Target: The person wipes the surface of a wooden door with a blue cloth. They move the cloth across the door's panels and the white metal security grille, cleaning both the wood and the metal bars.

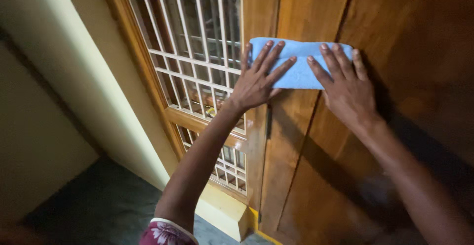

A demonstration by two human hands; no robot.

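While both hands (301, 79) press blue cloth (298, 62), door (316, 141) gleams

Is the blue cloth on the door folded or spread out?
Folded: the blue cloth forms a thick neat rectangle with a layered lower edge, pressed flat against the wooden door under the left hand and right hand.

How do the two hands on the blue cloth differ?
The left hand lies on the blue cloth's left end with fingers fanned; the right hand covers its right end with fingers closer together. The left sits near the window grille, the right over plain wooden door. Both press flat.
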